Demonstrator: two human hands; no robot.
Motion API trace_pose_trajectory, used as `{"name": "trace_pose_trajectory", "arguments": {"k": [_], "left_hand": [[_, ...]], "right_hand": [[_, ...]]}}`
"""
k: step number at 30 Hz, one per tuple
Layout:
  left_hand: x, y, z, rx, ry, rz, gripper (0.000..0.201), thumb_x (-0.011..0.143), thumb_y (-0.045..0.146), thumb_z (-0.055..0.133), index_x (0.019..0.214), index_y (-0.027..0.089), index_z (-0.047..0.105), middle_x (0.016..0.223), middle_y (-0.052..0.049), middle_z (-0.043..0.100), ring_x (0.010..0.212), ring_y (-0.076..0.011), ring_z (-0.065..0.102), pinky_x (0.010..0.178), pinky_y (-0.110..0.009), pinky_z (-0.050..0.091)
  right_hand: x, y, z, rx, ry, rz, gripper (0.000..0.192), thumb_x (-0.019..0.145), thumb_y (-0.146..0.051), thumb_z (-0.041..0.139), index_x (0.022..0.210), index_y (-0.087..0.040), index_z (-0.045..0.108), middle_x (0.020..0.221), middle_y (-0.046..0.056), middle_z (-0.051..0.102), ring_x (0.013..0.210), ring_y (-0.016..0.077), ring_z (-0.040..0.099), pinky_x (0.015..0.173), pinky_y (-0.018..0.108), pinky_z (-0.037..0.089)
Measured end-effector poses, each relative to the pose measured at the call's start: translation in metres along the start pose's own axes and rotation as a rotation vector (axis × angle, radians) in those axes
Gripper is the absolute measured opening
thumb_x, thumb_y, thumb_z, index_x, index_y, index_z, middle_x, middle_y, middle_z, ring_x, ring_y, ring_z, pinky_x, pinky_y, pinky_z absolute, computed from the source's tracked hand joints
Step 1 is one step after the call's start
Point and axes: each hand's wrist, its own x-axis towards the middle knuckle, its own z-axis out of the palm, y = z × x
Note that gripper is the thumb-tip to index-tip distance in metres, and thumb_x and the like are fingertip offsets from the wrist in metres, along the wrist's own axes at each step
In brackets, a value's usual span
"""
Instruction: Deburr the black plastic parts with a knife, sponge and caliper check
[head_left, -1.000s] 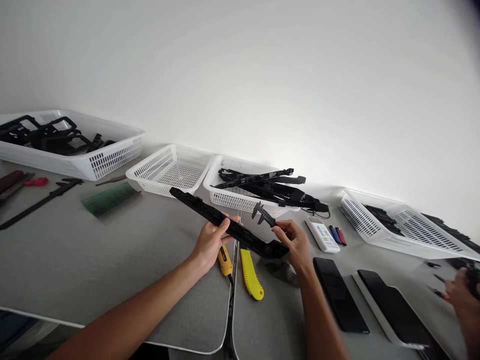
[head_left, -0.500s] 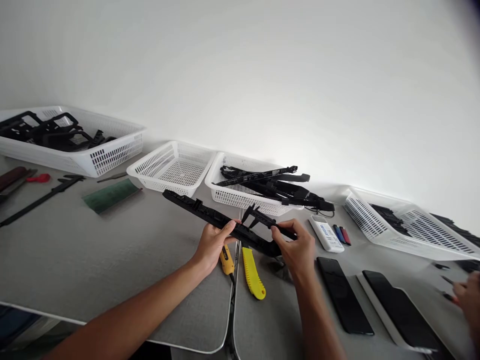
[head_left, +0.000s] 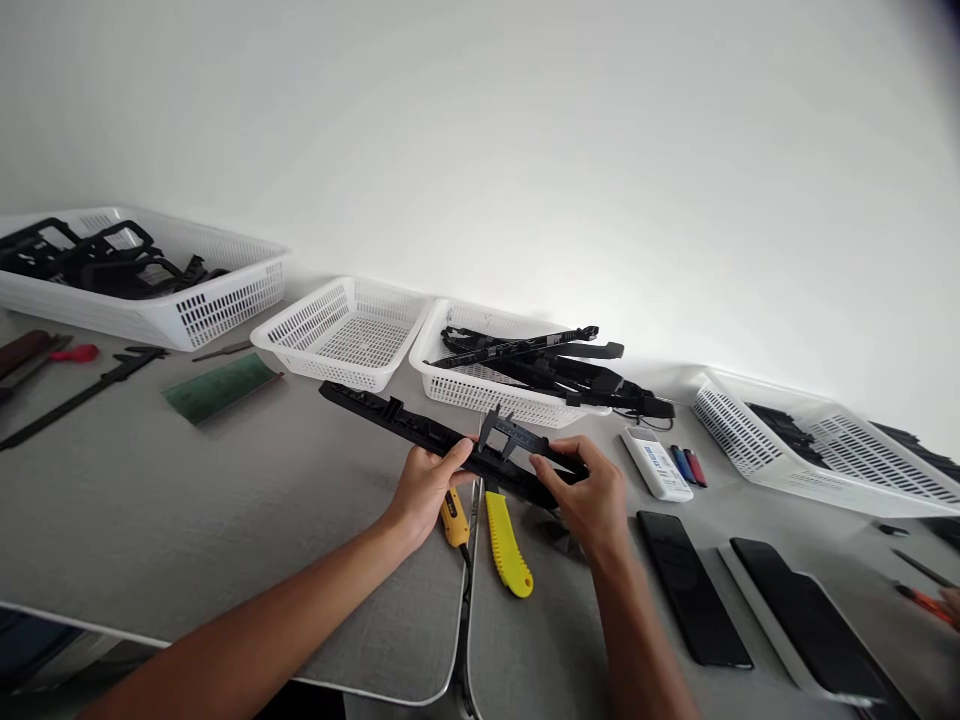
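Note:
My left hand [head_left: 424, 490] is closed around the middle of a long black plastic trim strip [head_left: 367, 405], which slants down to the right above the table. In my right hand [head_left: 589, 490] is a black vernier caliper [head_left: 525, 437], held by its beam between thumb and fingers. The caliper's jaws sit over the strip just right of my left thumb; whether they touch it I cannot tell. Below lie a yellow utility knife [head_left: 508, 545] and a yellow-handled corded tool [head_left: 454, 518], partly behind my left hand.
White baskets hold black parts at the left [head_left: 232, 295], middle [head_left: 442, 385] and right [head_left: 825, 480]; another basket [head_left: 322, 365] stands between. Phones [head_left: 694, 590], a white box-shaped device [head_left: 656, 465], a green sheet [head_left: 223, 388] and a second caliper [head_left: 82, 398] lie about. A co-worker's hand [head_left: 951, 600] shows at right.
The caliper has shifted slightly left along the strip, and its jaws stand more upright. My right fingers have changed position on it. The co-worker's hand has moved mostly out of view.

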Motion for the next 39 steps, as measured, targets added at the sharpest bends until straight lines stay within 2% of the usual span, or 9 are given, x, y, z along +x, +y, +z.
{"name": "trace_pose_trajectory", "arguments": {"k": [5,10,15,19,25,34,39], "left_hand": [[0.001,-0.002,-0.001,-0.017,0.004,-0.002,0.053,0.074,0.055,0.094,0.103,0.014,0.079,0.106,-0.014,0.083,0.107,-0.0340,0.078,0.090,-0.048,0.067],[-0.001,0.000,0.001,-0.025,-0.007,-0.012,0.052,0.074,0.054,0.094,0.104,0.015,0.079,0.107,-0.013,0.082,0.107,-0.0342,0.079,0.092,-0.050,0.067],[-0.001,0.002,0.001,-0.011,-0.017,-0.009,0.052,0.074,0.054,0.094,0.105,0.015,0.078,0.110,-0.014,0.082,0.109,-0.0349,0.078,0.092,-0.050,0.066],[0.000,0.002,0.000,0.004,-0.019,-0.014,0.053,0.077,0.055,0.092,0.110,0.016,0.078,0.114,-0.014,0.082,0.113,-0.0350,0.076,0.092,-0.048,0.067],[-0.001,0.001,0.001,-0.022,-0.005,-0.016,0.049,0.075,0.055,0.093,0.099,0.015,0.079,0.109,-0.014,0.083,0.108,-0.0339,0.078,0.089,-0.046,0.067],[-0.001,0.004,0.002,-0.029,0.010,-0.024,0.051,0.071,0.055,0.095,0.100,0.015,0.079,0.103,-0.013,0.083,0.106,-0.0344,0.079,0.090,-0.049,0.067],[0.000,0.003,0.001,-0.018,0.000,-0.023,0.050,0.073,0.054,0.094,0.100,0.015,0.080,0.104,-0.013,0.083,0.105,-0.0339,0.079,0.090,-0.048,0.067]], "right_hand": [[0.001,0.001,-0.005,-0.007,0.020,0.037,0.044,0.083,-0.066,0.080,0.087,-0.022,0.076,0.082,0.006,0.076,0.073,0.0243,0.067,0.071,0.036,0.053],[0.002,-0.001,-0.007,-0.010,0.018,0.018,0.047,0.084,-0.070,0.078,0.081,-0.023,0.074,0.078,0.006,0.076,0.072,0.0245,0.066,0.070,0.037,0.053],[0.002,-0.001,-0.008,-0.015,-0.018,-0.029,0.041,0.087,-0.064,0.077,0.082,-0.024,0.073,0.081,0.005,0.075,0.076,0.0246,0.068,0.071,0.036,0.053],[0.002,-0.001,-0.012,-0.016,-0.094,-0.075,0.030,0.090,-0.053,0.077,0.093,-0.024,0.074,0.098,0.007,0.076,0.091,0.0271,0.071,0.080,0.039,0.055],[0.000,-0.001,-0.013,-0.037,-0.104,-0.070,0.020,0.090,-0.041,0.072,0.101,-0.023,0.072,0.103,0.007,0.074,0.094,0.0261,0.071,0.085,0.040,0.055],[0.002,0.003,-0.013,-0.016,-0.060,0.010,0.038,0.089,-0.061,0.076,0.091,-0.023,0.077,0.089,0.006,0.073,0.082,0.0247,0.068,0.074,0.037,0.053],[0.002,0.007,-0.014,0.019,-0.073,0.020,0.040,0.086,-0.063,0.079,0.086,-0.023,0.076,0.086,0.005,0.072,0.080,0.0235,0.066,0.074,0.036,0.052]]}}
